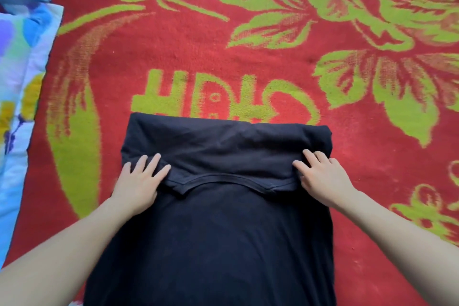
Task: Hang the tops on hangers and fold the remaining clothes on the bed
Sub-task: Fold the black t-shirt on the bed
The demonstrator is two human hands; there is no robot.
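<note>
Black garment [211, 243] lower part cut off by bottom edge.

one black garment [211, 231], two hands [139, 181] [323, 179], one red blanket [223, 45]

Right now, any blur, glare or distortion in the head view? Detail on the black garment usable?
Head view: soft even light, no glare or hard shadows; wide-angle stretch swells the forearms at the bottom corners; the black garment reads almost flat, only the neckline seam and creases between the left hand and right hand show; the blanket pattern is slightly soft.
</note>
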